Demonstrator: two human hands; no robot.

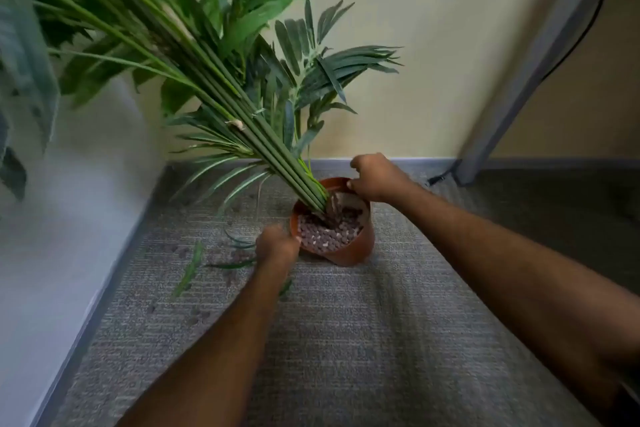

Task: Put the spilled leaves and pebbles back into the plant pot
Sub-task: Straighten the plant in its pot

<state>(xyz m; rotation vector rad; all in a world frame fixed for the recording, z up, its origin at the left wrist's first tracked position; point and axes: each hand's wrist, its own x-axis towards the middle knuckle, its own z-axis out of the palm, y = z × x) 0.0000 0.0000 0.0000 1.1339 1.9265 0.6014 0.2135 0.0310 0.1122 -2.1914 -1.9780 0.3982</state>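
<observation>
at the centre of the frame both hands grip the pot [349, 251] rim: left hand [277, 244] on the near-left side, right hand [375, 178] on the far-right. leaves [188, 270] lie on the carpet [346, 340] at lower left, beside the pot.

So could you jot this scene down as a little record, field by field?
pot: orange, on the carpet, plant stems lean left
in pot: brown pebbles
left hand: at the pot's near-left rim
right hand: at the far rim
spilled: leaves and dark pebbles on the carpet, left of the pot
grip: cannot tell for either hand
</observation>
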